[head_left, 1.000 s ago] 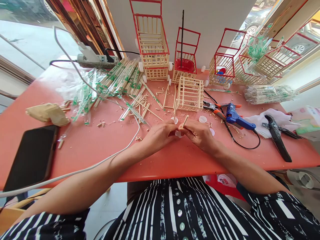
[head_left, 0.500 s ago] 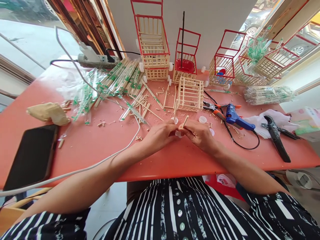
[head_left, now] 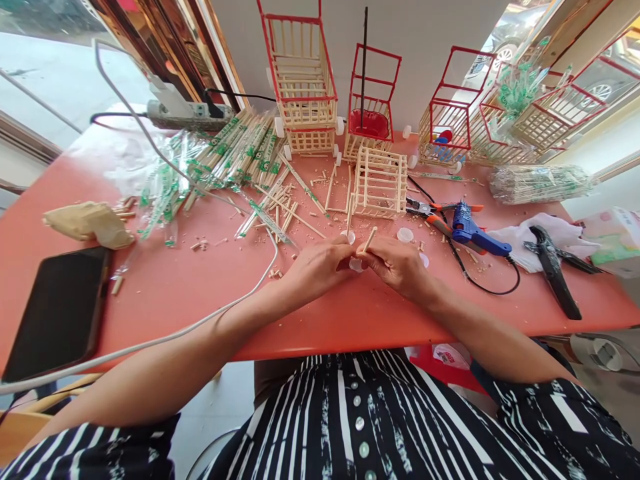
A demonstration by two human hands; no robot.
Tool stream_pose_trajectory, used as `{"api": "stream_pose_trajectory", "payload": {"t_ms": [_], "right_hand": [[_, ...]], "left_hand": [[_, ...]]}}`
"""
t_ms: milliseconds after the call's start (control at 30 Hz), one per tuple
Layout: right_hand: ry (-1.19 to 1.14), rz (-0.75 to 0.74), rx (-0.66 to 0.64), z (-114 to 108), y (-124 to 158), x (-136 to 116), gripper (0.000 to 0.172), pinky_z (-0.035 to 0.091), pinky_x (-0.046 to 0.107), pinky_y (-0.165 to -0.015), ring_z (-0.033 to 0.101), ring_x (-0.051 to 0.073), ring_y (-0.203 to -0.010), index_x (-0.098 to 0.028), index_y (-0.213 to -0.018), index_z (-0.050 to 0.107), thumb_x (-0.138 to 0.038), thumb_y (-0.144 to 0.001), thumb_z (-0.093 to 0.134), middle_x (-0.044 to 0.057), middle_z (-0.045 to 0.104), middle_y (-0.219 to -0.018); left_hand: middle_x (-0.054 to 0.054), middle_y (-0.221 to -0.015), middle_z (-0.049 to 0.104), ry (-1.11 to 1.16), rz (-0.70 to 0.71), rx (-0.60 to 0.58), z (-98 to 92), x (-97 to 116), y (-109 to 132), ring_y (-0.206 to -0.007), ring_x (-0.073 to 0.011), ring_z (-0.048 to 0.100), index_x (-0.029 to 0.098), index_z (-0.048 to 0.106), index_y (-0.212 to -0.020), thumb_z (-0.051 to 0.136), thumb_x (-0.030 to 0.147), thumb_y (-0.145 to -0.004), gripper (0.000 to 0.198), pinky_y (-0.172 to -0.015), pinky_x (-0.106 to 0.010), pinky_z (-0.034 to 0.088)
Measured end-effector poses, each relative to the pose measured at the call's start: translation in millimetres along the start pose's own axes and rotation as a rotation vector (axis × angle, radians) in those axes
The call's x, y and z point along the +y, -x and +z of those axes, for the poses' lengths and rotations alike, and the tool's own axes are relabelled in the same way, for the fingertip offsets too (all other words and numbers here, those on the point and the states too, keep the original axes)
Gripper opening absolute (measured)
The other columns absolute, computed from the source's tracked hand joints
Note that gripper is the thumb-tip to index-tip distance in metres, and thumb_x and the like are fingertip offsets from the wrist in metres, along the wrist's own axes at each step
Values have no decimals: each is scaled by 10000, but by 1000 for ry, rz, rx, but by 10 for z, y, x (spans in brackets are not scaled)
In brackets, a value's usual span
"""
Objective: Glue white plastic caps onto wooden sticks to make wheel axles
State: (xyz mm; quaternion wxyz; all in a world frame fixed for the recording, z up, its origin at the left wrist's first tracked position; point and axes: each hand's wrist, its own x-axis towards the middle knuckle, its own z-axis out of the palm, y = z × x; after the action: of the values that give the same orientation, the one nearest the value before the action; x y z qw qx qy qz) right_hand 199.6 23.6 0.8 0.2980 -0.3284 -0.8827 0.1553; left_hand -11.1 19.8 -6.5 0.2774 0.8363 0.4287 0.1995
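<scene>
My left hand [head_left: 324,261] and my right hand [head_left: 399,264] meet above the table's near middle, fingertips almost touching. A short wooden stick [head_left: 371,239] rises slanted from the pinch of my right hand. Just under the fingertips of both hands is a small white plastic cap [head_left: 356,265], partly covered. My left fingers are closed, and what they grip is hidden. Beyond them a second wooden stick [head_left: 351,205] stands near another white cap [head_left: 349,237]. More caps [head_left: 405,235] lie to the right. Behind the hands is a small cage-like frame of wooden sticks [head_left: 381,183].
Stick carts with red rims [head_left: 306,107] line the wall. Wrapped chopsticks [head_left: 245,150] and loose pieces are heaped left of centre. On the right lie pliers [head_left: 423,208], a blue glue gun [head_left: 470,230] and a black clamp [head_left: 554,277]. A phone [head_left: 57,310] and white cable [head_left: 220,311] are left.
The view has shifted slightly, so the things at the back appear a little higher. Both hands keep nearly the same place and grip.
</scene>
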Motion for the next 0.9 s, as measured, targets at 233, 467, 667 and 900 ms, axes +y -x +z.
{"api": "stream_pose_trajectory", "payload": {"t_ms": [233,467,667,900], "right_hand": [[-43,47,15,-42,-6,-36,291,448,260,-676,597,130,-683,-191,-857,649,-429,-1019,610,24,707,-790],[-55,73,30,-107,-18,-61,275,463,296,-683,616,149,-710,-212,-930,654,-474,-1004,619,36,743,-859],[-70,76,27,-101,-29,-60,237,468,300,-683,626,149,-710,-211,-932,656,-433,-1009,624,45,754,-898],[-102,70,25,-98,-34,-63,272,443,294,-673,583,140,-681,-203,-858,646,-427,-1011,623,32,726,-840]], "left_hand": [[-34,-913,651,-18,-16,-3,4,-4,-6,-810,-178,637,166,727,-933,646,313,-961,170,-690,-266,390],[-28,-951,657,16,23,24,15,-26,11,-831,-175,637,189,758,-1010,671,262,-940,133,-717,-270,398],[-20,-937,643,18,25,16,-1,-8,5,-818,-171,623,195,760,-1035,681,238,-930,138,-704,-270,384],[-34,-952,663,-28,16,5,-3,-19,14,-839,-177,627,173,747,-958,666,260,-943,120,-705,-268,382]]}}
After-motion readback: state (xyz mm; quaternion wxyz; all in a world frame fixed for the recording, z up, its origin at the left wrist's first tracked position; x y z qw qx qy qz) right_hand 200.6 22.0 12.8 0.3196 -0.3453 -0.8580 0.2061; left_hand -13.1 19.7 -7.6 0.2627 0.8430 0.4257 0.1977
